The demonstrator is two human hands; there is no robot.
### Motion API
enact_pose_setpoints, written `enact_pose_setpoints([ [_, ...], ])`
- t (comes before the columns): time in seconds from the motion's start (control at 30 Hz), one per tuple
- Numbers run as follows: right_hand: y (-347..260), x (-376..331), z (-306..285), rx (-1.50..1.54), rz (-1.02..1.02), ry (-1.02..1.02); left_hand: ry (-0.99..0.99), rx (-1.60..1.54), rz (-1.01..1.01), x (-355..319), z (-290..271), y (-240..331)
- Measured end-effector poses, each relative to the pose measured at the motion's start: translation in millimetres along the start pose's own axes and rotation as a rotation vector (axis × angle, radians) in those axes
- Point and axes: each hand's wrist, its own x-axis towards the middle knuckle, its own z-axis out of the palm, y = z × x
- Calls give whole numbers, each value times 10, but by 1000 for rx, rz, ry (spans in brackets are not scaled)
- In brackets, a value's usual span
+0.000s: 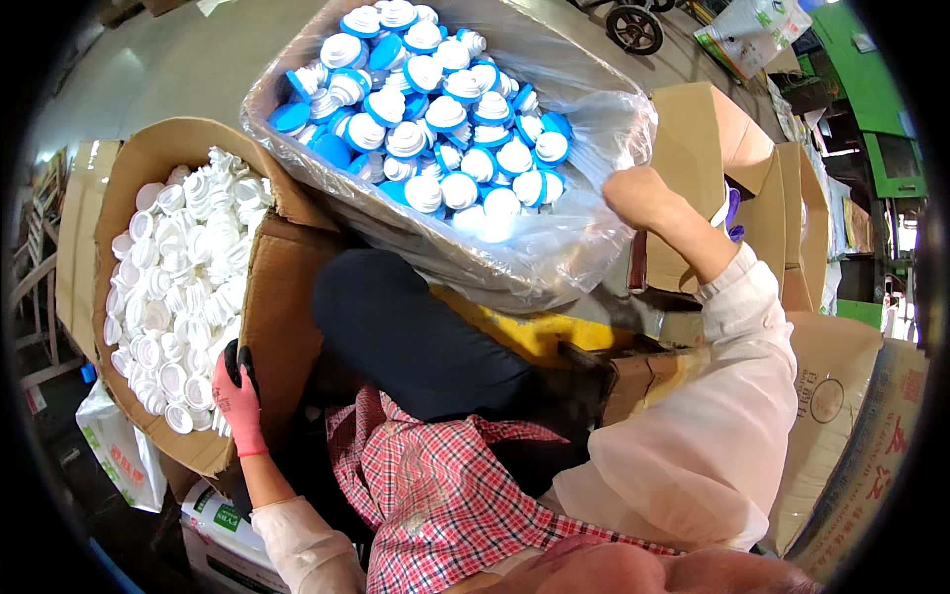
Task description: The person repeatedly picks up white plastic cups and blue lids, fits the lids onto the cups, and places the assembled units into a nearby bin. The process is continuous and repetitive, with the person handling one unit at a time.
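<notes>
My left hand [237, 394], in a pink glove with dark fingertips, is at the near right rim of a cardboard box [287, 287] heaped with white plastic parts [183, 287]. Its fingers are bent, and whatever they hold is hidden. Bare and closed, my right hand [638, 198] grips the edge of a clear plastic liner [564, 252] at the right side of a larger box. Inside that liner lies a pile of stepped white pieces with blue discs [426, 114].
Open cardboard boxes [693, 129] stand to the right, one with something purple inside. A yellow surface [524, 332] shows below the lined box. A white bag [124, 445] hangs or lies at lower left. A black wheel [633, 30] is at the far side.
</notes>
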Motion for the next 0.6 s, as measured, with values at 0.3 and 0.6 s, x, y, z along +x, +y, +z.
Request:
enact_pose_setpoints([
  [0.3, -20, -294, 231, 8, 35, 403, 36, 56, -13, -42, 95, -78],
  [0.6, -943, 1465, 927, 326, -369, -448, 56, 91, 4, -54, 31, 29],
])
